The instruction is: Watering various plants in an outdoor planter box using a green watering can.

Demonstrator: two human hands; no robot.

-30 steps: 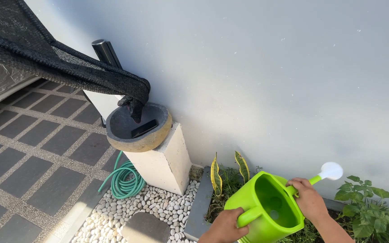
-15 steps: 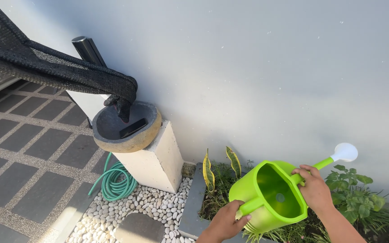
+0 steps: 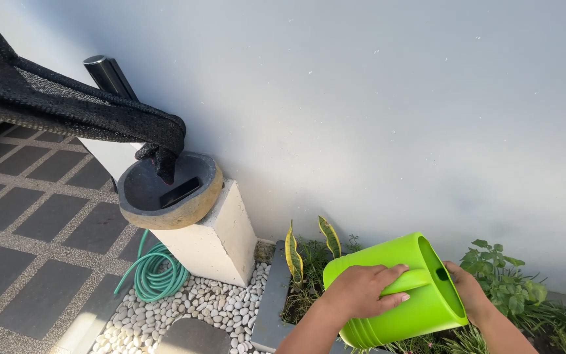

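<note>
My left hand [image 3: 361, 292] grips the smooth lime-green plastic watering can [image 3: 401, 292] by its handle; my right hand [image 3: 470, 295] clasps its far rim, above leafy plants [image 3: 502, 278].

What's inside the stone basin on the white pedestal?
In the stone basin a flat dark rectangular object lies on the bottom, and the end of the black mesh cloth hangs into it. The basin floor under them is covered; no water is discernible.
</note>
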